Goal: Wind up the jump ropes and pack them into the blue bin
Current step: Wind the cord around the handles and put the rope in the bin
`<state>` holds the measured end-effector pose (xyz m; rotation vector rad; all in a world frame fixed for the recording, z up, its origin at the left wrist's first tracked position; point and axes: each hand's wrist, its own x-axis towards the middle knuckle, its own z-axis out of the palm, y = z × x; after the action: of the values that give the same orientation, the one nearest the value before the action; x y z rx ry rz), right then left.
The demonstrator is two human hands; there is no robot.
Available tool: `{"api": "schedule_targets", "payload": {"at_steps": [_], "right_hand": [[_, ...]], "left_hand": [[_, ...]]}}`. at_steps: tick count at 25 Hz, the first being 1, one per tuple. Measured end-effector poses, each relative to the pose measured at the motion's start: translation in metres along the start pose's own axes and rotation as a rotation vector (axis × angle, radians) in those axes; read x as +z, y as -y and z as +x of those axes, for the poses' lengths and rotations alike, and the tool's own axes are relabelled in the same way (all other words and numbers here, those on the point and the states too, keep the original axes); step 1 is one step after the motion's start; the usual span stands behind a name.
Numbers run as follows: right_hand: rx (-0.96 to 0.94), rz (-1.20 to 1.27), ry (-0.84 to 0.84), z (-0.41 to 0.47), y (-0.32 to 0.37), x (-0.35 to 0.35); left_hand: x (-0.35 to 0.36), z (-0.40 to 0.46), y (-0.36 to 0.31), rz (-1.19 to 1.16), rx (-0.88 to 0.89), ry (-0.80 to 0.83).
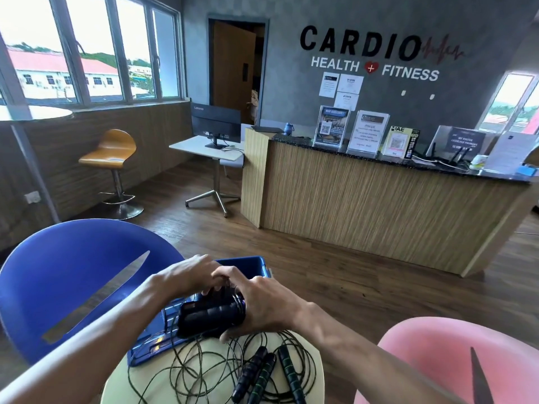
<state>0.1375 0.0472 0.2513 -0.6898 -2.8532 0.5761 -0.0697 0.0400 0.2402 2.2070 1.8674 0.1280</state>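
Note:
A bundle of black jump-rope handles (208, 317) with cord wound around it is held over the near edge of the blue bin (250, 265). My right hand (262, 304) grips the bundle's right end. My left hand (191, 275) rests on top of it, fingers curled over the cord. On the small round table (313, 361) just below lie loose black cords (189, 371) in a tangle and three more handles (262, 371), black with green bands. Most of the bin's inside is hidden behind my hands.
A blue chair (67, 275) stands at the left and a pink chair (437, 354) at the right of the table. Behind them are wooden floor, a reception counter (379, 208), a desk with a monitor (215, 123) and a bar stool (116, 158).

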Motion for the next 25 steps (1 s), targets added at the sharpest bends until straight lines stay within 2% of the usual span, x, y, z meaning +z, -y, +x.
{"api": "schedule_targets", "payload": {"at_steps": [4, 10, 12, 14, 16, 19, 22, 23, 25], "right_hand": [[0.102, -0.073, -0.097, -0.004, -0.005, 0.002], [0.271, -0.083, -0.062, 0.016, -0.023, 0.000], [0.257, -0.206, -0.045, 0.021, -0.029, -0.003], [0.273, -0.292, -0.075, 0.026, -0.037, -0.005], [0.314, -0.345, -0.167, 0.032, -0.044, -0.007], [0.349, -0.399, -0.287, 0.043, -0.053, -0.013], [0.336, -0.444, -0.394, 0.046, -0.056, -0.017], [0.316, -0.439, -0.410, 0.047, -0.056, -0.018], [0.287, -0.413, -0.410, 0.049, -0.053, -0.017]], "left_hand": [[-0.014, 0.002, -0.009, 0.140, 0.029, -0.132], [-0.035, -0.018, -0.059, 0.629, 0.086, -0.304], [-0.038, -0.024, -0.076, 0.741, 0.076, -0.278], [-0.034, -0.031, -0.091, 0.754, -0.017, -0.162], [-0.026, -0.036, -0.097, 0.619, -0.092, -0.193], [-0.001, -0.042, -0.086, 0.076, -0.181, -0.353], [0.018, -0.035, -0.075, -0.591, -0.259, -0.304], [0.017, -0.031, -0.074, -0.750, -0.284, -0.291], [0.013, -0.024, -0.068, -0.894, -0.252, -0.312]]}}
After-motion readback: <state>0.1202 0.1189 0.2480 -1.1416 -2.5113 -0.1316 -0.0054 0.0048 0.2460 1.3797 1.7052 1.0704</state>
